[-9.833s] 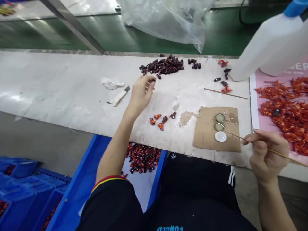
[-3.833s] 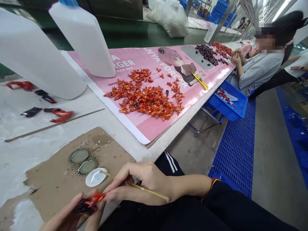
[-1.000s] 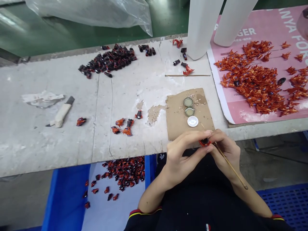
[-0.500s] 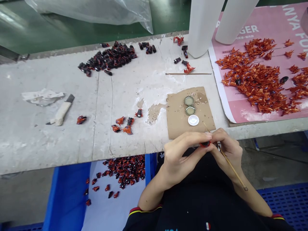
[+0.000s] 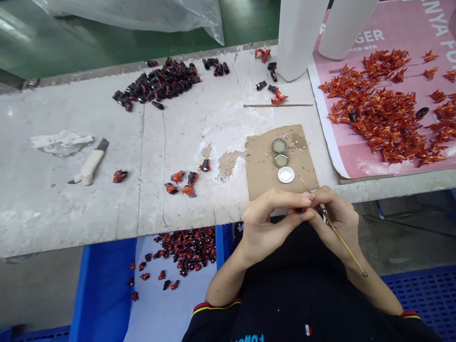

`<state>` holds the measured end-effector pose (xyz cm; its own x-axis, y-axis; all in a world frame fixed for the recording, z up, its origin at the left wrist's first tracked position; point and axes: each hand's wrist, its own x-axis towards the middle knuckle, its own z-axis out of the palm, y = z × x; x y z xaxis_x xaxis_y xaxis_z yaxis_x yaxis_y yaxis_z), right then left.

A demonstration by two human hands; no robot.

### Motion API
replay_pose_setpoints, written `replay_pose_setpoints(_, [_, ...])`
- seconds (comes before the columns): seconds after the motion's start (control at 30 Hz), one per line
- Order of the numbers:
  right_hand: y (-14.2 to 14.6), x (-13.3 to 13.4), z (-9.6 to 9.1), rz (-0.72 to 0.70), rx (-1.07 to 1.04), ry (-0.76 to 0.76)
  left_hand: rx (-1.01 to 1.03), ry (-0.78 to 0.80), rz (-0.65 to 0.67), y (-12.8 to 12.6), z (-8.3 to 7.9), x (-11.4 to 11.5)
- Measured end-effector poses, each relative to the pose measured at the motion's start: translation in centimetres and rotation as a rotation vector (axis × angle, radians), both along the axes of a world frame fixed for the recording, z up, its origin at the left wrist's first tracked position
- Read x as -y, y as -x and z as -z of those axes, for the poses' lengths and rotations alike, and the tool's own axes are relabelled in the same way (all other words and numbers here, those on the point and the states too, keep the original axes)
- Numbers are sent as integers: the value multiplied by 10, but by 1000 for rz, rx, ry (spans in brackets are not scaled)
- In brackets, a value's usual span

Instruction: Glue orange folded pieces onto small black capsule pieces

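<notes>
Fingers (image 5: pixel 285 196) of the left hand (image 5: pixel 263 225) are clamped, index above and thumb below, on a small piece (image 5: pixel 299 209). The right hand (image 5: pixel 337 218) closes against the same piece from the other side; its fingers also grip a thin stick (image 5: pixel 347 249), which runs back over the wrist with its tip towards the white cap (image 5: pixel 286 174).

Change over the last second: a flared orange-red edge showed between the fingertips a second ago; now only a dark body with a narrow red rim shows. Judged from this, the pinch has tightened and the flare has been pressed in or turned under. Both hands stay at the same spot.

Position: the piece is held in the air just off the near edge of the table (image 5: pixel 53 213), in front of the cardboard sheet (image 5: pixel 261 161), touching neither.

Appearance: small and dark, glossy, red at the rim, mostly hidden by the fingertips. It resembles the dark pile (image 5: pixel 160 83) more than the orange pile (image 5: pixel 381 118) on the pink poster (image 5: pixel 342 156). Further detail cannot be told.
</notes>
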<state>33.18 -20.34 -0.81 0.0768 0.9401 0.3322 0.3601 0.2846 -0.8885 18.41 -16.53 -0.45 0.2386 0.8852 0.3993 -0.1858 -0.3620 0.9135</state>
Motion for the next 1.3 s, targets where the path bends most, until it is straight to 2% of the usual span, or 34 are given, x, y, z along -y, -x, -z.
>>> replay_pose_setpoints(0.1, [0,-2,-3,-39,26,31,32,134,16,1,3,-1])
replay_pose_setpoints(0.17, [1,-3,-4,-80,57,18,35,161,15,2,4,-3])
replay_pose_setpoints(0.3, [1,-5,-4,-130,80,-41,76,167,52,3,5,-6])
replay_pose_setpoints(0.5, [3,-5,-5,-111,118,-139,188,176,117,-2,1,-5])
replay_pose_setpoints(0.63, [7,-4,-9,-79,126,-155,186,169,86,-4,1,-5])
replay_pose_setpoints(0.77, [11,-3,-9,-81,100,-109,234,174,113,-4,9,-8])
replay_pose_setpoints(0.93, [14,-2,-3,-96,25,-76,296,308,121,-3,15,-6])
replay_pose_setpoints(1.13, [11,-5,2,-124,52,-120,498,618,191,-2,5,0])
replay_pose_setpoints(1.2, [12,-7,2,-127,91,-150,518,640,195,-1,3,1])
replay_pose_setpoints(1.3, [13,-8,3,-113,112,-165,507,582,207,0,5,0])
